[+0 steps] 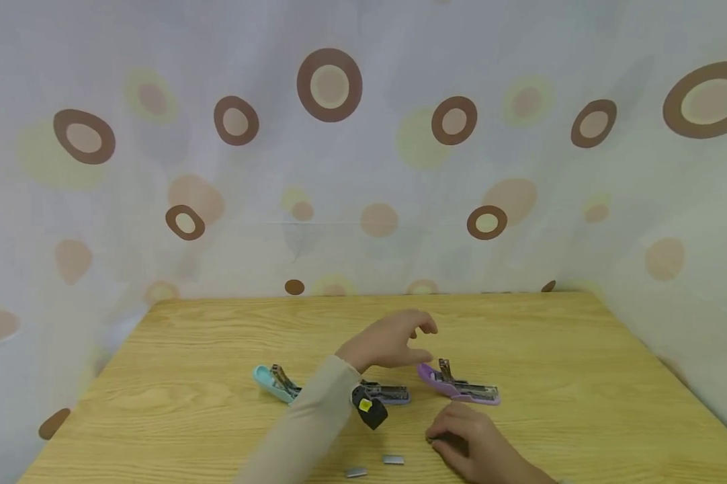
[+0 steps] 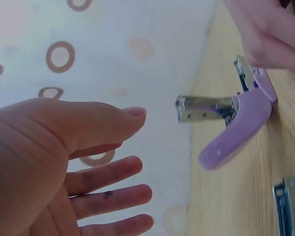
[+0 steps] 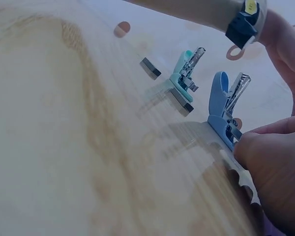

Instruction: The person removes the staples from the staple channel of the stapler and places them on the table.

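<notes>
My left hand (image 1: 394,339) hovers beside the purple stapler (image 1: 454,386), thumb and fingers spread apart and holding nothing. In the left wrist view that stapler (image 2: 241,123) lies past the thumb tip, its handle swung wide and the metal magazine part raised. Down at the table, my right hand (image 1: 475,440) pinches a small dark strip (image 1: 431,440), apparently staples, mostly hidden by the fingers. A blue stapler (image 3: 221,105), also opened up, appears beyond the right fingertips in the right wrist view.
A teal stapler (image 1: 273,383) stands opened at the left, partly behind the left sleeve. Two staple strips (image 1: 394,460) (image 1: 356,472) lie near the front of the wooden table (image 1: 557,349). A patterned curtain (image 1: 363,161) hangs behind.
</notes>
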Action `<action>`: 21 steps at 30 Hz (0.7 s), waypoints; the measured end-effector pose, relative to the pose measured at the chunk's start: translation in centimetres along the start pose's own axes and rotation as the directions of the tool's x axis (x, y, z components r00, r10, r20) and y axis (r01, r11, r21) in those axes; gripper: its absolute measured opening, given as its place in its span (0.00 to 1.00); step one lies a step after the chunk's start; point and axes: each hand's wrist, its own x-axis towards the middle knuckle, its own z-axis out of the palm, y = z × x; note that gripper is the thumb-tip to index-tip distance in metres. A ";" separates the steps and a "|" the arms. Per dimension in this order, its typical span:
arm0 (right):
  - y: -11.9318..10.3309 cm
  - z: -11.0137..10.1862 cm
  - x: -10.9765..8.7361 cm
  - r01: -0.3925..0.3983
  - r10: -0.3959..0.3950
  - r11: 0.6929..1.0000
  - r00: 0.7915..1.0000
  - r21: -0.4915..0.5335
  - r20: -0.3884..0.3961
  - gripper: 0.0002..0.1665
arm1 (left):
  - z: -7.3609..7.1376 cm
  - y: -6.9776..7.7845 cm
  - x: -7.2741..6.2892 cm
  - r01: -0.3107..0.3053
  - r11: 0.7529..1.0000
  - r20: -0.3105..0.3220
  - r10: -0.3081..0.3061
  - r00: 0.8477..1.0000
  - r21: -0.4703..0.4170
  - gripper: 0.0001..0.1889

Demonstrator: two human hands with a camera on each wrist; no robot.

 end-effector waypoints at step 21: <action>-0.4 -0.5 1.3 -0.048 0.052 0.997 0.997 -0.057 0.065 0.15 | -3.3 -3.0 -8.9 0.031 0.999 -0.214 -0.033 0.976 -0.010 0.13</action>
